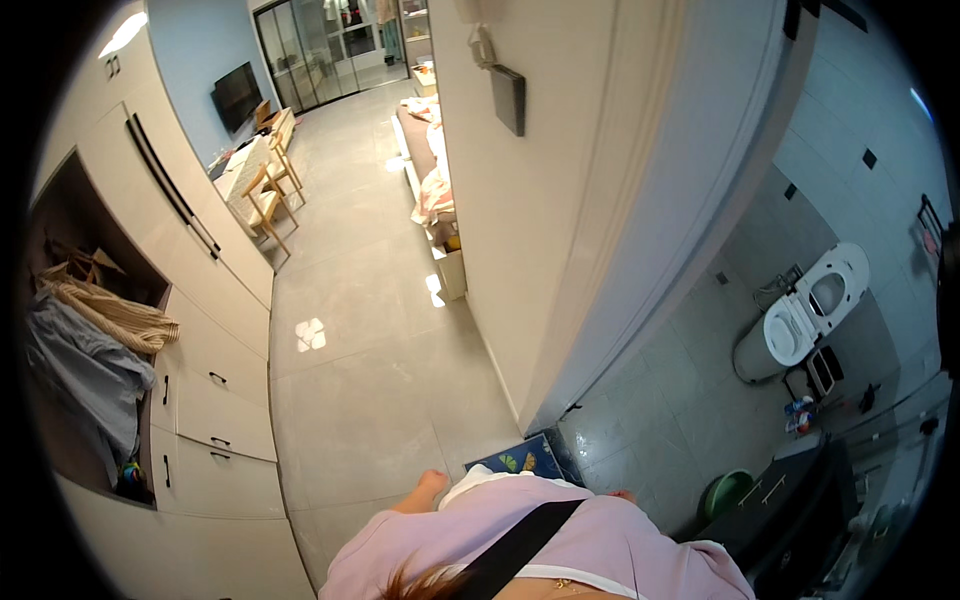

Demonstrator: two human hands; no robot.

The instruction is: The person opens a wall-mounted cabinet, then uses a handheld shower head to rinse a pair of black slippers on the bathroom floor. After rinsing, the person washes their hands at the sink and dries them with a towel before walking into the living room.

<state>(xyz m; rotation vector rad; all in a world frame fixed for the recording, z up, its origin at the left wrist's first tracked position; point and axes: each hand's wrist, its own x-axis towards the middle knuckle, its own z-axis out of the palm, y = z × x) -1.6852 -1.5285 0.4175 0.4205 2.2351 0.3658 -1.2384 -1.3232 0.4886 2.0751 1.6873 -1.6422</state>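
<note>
My left hand (432, 483) hangs low at my left side, beside the white hem below my pale pink top (450, 540). Only its upper side shows, so its fingers cannot be made out, and nothing is seen in it. Just a sliver of my right hand (623, 494) peeks past the front of the top; the remainder is hidden. A dark strap (520, 550) crosses my chest. In front of me, at the bathroom doorway, lies a blue mat (520, 458) with a leaf or butterfly pattern.
Cream cabinets (225, 400) line the left, with clothes (95, 360) in an open niche. A wall end (540, 200) divides the hallway from the bathroom, which holds a toilet (785, 335) with its lid raised, a green basin (727, 492) and a dark vanity (780, 500). Wooden chairs (265, 205) stand farther off.
</note>
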